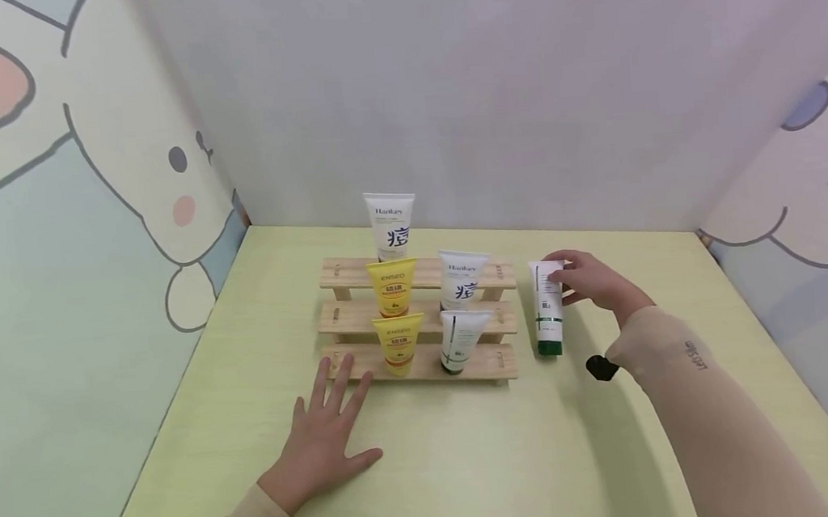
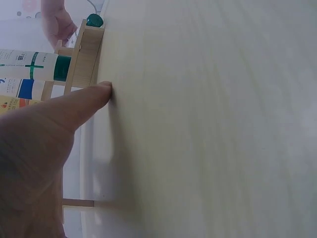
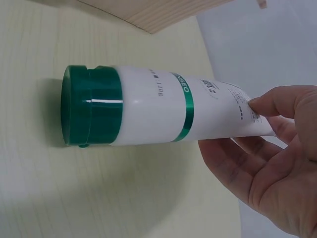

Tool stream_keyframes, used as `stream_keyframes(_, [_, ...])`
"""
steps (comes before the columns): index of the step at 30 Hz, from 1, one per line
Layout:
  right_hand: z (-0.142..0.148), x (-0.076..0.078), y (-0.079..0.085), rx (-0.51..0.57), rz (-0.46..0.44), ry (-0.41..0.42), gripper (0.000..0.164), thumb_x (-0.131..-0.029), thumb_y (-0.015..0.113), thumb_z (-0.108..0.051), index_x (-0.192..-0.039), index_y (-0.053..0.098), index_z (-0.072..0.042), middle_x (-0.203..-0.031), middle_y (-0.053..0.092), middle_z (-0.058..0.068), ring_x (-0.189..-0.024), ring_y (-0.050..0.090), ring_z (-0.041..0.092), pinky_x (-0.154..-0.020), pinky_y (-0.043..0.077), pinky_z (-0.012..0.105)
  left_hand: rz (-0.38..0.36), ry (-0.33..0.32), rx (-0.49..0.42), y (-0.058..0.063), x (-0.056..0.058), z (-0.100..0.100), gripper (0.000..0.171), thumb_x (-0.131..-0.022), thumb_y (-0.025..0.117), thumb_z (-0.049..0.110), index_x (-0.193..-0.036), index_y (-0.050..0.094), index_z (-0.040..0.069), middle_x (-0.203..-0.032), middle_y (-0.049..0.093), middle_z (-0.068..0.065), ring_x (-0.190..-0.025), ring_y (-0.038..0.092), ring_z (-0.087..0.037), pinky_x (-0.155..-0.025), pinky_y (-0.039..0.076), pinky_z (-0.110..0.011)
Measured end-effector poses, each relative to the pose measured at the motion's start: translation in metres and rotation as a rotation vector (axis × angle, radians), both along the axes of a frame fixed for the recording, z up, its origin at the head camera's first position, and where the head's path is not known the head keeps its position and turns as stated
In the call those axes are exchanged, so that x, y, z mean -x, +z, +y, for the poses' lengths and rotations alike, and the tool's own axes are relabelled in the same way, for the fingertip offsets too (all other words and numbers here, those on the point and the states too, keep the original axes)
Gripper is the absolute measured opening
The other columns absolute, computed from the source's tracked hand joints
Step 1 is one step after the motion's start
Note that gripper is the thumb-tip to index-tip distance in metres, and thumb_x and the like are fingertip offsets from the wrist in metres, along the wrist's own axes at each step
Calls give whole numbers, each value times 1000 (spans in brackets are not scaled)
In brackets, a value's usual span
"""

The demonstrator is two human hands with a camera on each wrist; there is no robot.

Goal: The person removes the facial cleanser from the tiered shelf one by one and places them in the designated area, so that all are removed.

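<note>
Head view: right hand [image 1: 594,283] pinches the top of a white tube with green cap [image 1: 547,309] standing cap-down on the table [image 1: 474,465], just right of the wooden stepped rack [image 1: 419,323]; left hand [image 1: 326,440] lies flat, fingers spread, fingertips touching the rack's bottom step. Left wrist view: a straight finger [image 2: 74,106] presses the tabletop beside the rack [image 2: 86,54]. Right wrist view: thumb and fingers [image 3: 277,104] grasp the tube's [image 3: 148,106] crimped end, cap on the table.

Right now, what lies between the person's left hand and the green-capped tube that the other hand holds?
In the head view, the wooden rack's lowest step lies between the left hand and the green-capped tube, bearing a yellow tube and a white tube.
</note>
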State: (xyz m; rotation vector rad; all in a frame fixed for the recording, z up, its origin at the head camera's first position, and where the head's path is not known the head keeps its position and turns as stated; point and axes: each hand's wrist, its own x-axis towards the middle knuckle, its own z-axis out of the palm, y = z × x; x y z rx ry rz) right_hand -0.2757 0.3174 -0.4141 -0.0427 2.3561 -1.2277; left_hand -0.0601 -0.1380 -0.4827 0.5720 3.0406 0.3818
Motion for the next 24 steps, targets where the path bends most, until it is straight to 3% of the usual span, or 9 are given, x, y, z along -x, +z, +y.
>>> stream_keyframes(7, [-10,9,-12,-41,-56,35,54,-109,47,-18,-156,34,5,-144,51,32,-113,65,34,-99,59,49,0,0,1,0,0,1,106,-82,81,61,-166,32,17,-176,11,-16,-159,8,-51,-95,42,-84])
stream_keyframes(14, [-10,15,-23,-90,-90,-1,57,-110,47,-14,-159,27,8,-147,44,35,-118,63,37,-98,59,47,10,1,14,-1,0,1,107,-82,81,63,-166,31,18,-176,11,-16,-159,9,-50,-95,44,-83])
stream_keyframes(24, [-7,12,-19,-228,-18,-35,64,-108,50,-14,-161,21,7,-156,35,42,-134,55,50,-102,57,52,0,5,13,2,0,2,106,-82,80,62,-166,32,18,-176,12,-16,-160,10,-50,-96,44,-83])
